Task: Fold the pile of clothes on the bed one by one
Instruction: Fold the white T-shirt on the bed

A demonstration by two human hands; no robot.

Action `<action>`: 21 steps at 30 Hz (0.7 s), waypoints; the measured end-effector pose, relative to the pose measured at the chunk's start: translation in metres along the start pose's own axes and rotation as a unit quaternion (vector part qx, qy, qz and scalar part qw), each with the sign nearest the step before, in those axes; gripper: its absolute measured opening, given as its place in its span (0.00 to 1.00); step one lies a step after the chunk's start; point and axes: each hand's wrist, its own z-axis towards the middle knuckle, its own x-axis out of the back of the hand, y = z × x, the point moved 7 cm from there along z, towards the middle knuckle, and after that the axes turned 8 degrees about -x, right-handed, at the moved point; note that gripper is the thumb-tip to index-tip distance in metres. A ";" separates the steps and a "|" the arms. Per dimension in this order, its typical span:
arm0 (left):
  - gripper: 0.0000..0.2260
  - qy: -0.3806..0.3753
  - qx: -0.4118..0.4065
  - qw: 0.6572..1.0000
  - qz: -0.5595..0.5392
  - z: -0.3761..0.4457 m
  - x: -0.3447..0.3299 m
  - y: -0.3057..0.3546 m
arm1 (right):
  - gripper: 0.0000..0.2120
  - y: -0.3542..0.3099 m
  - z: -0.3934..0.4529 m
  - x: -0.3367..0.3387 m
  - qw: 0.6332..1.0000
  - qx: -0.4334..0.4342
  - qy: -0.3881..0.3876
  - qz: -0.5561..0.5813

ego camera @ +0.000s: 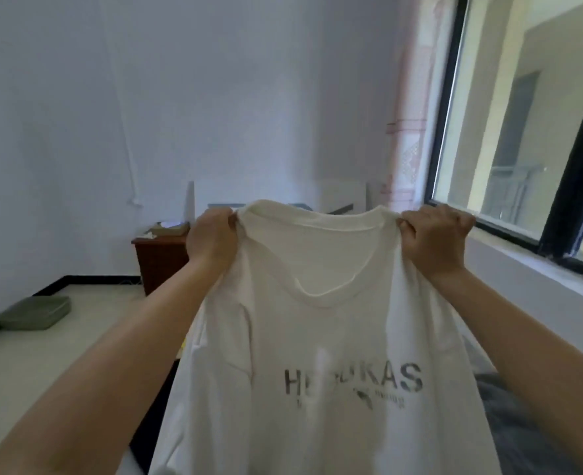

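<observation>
A white T-shirt [331, 337] with dark printed letters across its chest hangs upright in front of me, its neckline at the top. My left hand [211, 236] grips the shirt's left shoulder beside the collar. My right hand [435, 240] grips the right shoulder at the same height. The shirt hides most of the bed; a grey garment [509, 416] shows low at the right, behind the shirt's edge.
A brown wooden nightstand [161, 260] with small items on top stands against the far wall. A green flat case [35, 311] lies on the pale floor at left. A dark-framed window [530, 138] and its sill run along the right.
</observation>
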 end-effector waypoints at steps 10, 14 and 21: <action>0.11 -0.170 0.164 0.969 0.074 -0.105 -0.120 -0.166 | 0.11 -0.019 -0.131 -0.210 0.962 0.018 -0.271 0.009; 0.12 -0.190 0.162 0.961 0.122 -0.092 -0.173 -0.201 | 0.11 -0.007 -0.141 -0.292 0.950 -0.005 -0.312 0.000; 0.09 -0.151 0.144 0.973 0.101 -0.028 -0.262 -0.230 | 0.13 0.012 -0.108 -0.422 0.952 -0.069 -0.299 0.006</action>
